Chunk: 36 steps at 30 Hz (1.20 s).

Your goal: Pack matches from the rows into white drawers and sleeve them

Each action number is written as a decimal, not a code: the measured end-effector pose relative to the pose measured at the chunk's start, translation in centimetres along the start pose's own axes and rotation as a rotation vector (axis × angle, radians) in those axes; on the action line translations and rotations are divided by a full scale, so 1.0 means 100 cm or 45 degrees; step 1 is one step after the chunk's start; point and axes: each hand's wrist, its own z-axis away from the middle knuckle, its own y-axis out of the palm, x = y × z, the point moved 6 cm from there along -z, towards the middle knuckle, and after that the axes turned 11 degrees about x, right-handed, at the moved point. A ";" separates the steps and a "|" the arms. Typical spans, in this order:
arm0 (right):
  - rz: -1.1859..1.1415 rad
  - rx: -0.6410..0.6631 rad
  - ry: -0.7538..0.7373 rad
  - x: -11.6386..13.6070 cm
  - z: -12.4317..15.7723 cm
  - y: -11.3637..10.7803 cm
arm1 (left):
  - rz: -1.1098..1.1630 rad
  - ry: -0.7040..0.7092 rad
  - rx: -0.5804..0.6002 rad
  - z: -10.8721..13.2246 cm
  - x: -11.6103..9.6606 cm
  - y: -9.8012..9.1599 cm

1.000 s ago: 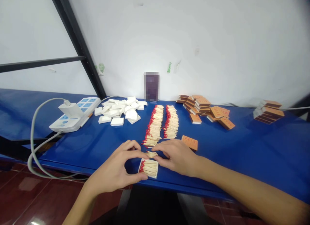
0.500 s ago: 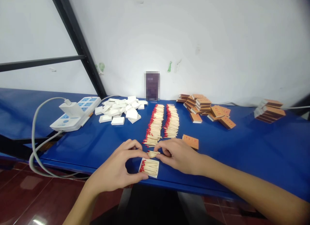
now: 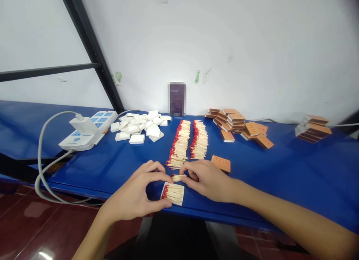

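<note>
Near the front edge of the blue table, a small white matchbox tray [image 3: 183, 195] holds a layer of red-headed matches [image 3: 173, 193]. My left hand [image 3: 137, 192] grips this tray, forefinger at its far side and thumb at its near side. Just beyond the tray, my right hand [image 3: 209, 180] pinches a small bunch of matches [image 3: 178, 178] between thumb and forefinger, their red heads pointing left toward my left fingertip. Farther back lie two long rows of matches, a left row [image 3: 181, 138] and a right row [image 3: 199, 140], heads to the left.
White trays [image 3: 137, 139] are heaped at back left, beside a power strip [image 3: 84, 136] with cables. Orange matchbox sleeves [image 3: 235, 120] are piled at back right; one orange box [image 3: 221, 163] lies beyond my right hand. Stacked boxes [image 3: 314, 129] stand far right. A blurred dark object [image 3: 177, 99] leans on the wall.
The view has shifted very slightly. Both hands stay in nearly the same place, with the right hand's matches moved a touch to the right.
</note>
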 end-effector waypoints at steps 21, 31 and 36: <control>0.103 -0.113 -0.043 -0.002 -0.001 0.004 | -0.116 -0.041 0.017 0.000 0.004 0.005; 0.105 -0.103 -0.039 -0.002 -0.001 0.005 | -0.080 -0.038 0.027 0.001 0.004 0.004; 0.095 -0.122 -0.043 -0.002 0.000 0.006 | -0.067 -0.021 -0.007 0.002 0.004 0.003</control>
